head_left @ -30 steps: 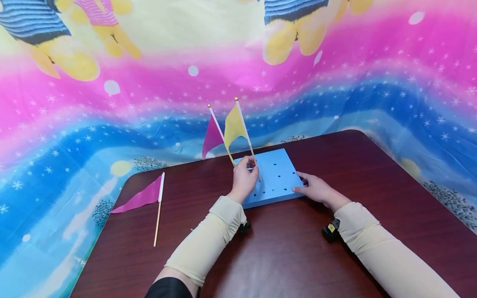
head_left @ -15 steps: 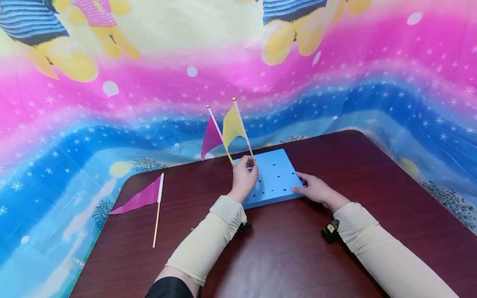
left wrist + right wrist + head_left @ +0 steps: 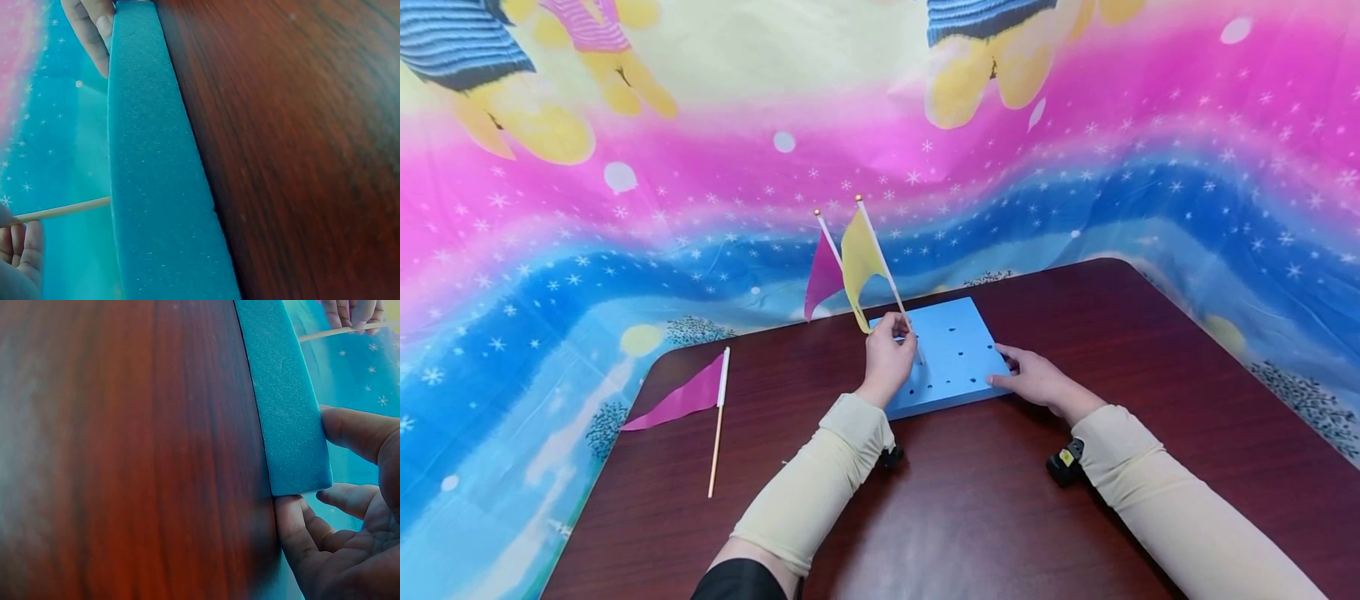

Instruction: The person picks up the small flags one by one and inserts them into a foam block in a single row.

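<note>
My left hand (image 3: 887, 362) pinches the wooden stick of a yellow flag (image 3: 861, 254) over the left part of a blue foam board (image 3: 977, 329) dotted with small holes. The flag leans left, and the lower end of its stick (image 3: 69, 208) meets the board's top face. Behind it, a magenta flag (image 3: 822, 282) stands at the board's back left, its lower stick hidden by the yellow cloth and hand. My right hand (image 3: 1036, 379) grips the board's front right corner, thumb (image 3: 353, 430) on the top edge and fingers against the side.
Another magenta flag (image 3: 688, 400) lies on the left side of the dark wooden table (image 3: 970, 500). A colourful printed cloth (image 3: 715, 158) hangs behind the table's back edge.
The yellow flag's top has tilted further left, now overlapping the standing magenta flag more. The left hand has shifted only slightly; the right hand and the board hold still.
</note>
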The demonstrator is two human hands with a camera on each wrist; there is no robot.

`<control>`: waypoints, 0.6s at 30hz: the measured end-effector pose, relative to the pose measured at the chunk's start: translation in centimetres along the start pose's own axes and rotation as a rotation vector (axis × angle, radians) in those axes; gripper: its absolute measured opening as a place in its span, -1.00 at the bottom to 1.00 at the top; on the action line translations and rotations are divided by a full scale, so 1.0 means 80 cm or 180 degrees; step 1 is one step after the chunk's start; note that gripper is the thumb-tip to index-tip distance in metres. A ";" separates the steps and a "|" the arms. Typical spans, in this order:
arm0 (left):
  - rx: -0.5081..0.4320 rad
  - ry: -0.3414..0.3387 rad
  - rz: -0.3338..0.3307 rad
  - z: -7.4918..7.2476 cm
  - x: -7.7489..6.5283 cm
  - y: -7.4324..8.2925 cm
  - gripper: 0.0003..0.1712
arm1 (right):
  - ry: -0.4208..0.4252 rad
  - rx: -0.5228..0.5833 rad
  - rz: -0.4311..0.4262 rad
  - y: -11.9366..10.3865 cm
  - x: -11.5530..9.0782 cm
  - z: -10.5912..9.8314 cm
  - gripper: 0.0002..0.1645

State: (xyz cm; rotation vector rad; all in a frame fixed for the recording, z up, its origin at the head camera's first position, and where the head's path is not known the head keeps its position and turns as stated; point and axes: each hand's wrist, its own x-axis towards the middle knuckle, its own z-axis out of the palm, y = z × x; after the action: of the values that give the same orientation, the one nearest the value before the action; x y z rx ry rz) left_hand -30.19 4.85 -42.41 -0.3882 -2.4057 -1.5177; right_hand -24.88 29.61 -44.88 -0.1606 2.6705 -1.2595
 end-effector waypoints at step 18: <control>0.0022 -0.0170 -0.0032 0.009 -0.002 -0.008 -0.83 | 0.0017 -0.0003 0.0020 -0.003 -0.001 0.000 -0.08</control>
State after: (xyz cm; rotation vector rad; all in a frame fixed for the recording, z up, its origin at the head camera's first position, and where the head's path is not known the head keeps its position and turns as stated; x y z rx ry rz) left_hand -30.38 5.24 -43.34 -0.4212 -2.4564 -1.5216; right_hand -24.82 29.46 -44.65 -0.1492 2.6741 -1.2585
